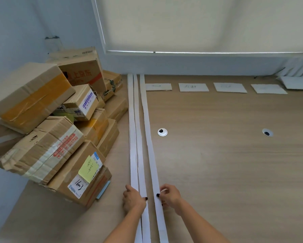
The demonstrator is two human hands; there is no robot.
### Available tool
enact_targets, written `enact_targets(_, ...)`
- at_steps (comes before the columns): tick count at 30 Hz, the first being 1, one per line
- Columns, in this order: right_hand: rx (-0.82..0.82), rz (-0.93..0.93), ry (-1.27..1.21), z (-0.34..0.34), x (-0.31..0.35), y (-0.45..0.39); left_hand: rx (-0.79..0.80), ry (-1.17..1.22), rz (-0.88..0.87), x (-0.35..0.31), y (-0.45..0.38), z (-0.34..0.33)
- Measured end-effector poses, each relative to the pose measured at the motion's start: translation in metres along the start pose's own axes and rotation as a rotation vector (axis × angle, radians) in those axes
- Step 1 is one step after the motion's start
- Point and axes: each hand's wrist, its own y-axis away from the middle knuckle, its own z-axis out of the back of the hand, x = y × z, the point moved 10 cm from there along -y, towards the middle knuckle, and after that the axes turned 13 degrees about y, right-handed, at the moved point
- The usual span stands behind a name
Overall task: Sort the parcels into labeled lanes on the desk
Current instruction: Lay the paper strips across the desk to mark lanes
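A pile of brown cardboard parcels (47, 123) is stacked at the desk's left side, the nearest one (78, 174) bearing a yellow sticky note. Three long white paper strips run from the back wall toward me. My left hand (134, 199) pinches the two left strips (135, 137) near their front end. My right hand (169, 195) pinches the right strip (148, 130), which lies slightly apart from the others. Several white label cards (193, 87) lie in a row along the back of the desk.
The wooden desk (226, 163) has two round cable grommets (162, 132) (267, 132). A white sheet (298, 82) and folded white items lie at the back right corner. A window blind covers the wall behind.
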Motion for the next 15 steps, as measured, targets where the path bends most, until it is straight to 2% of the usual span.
enact_targets(4,0.013,-0.012,-0.006,0.005,-0.005,0.001,0.026,0.03,0.011,-0.007,0.001,-0.002)
enact_targets(15,0.059,0.007,0.152,-0.007,0.006,-0.004,-0.04,-0.001,0.069,-0.011,0.003,-0.009)
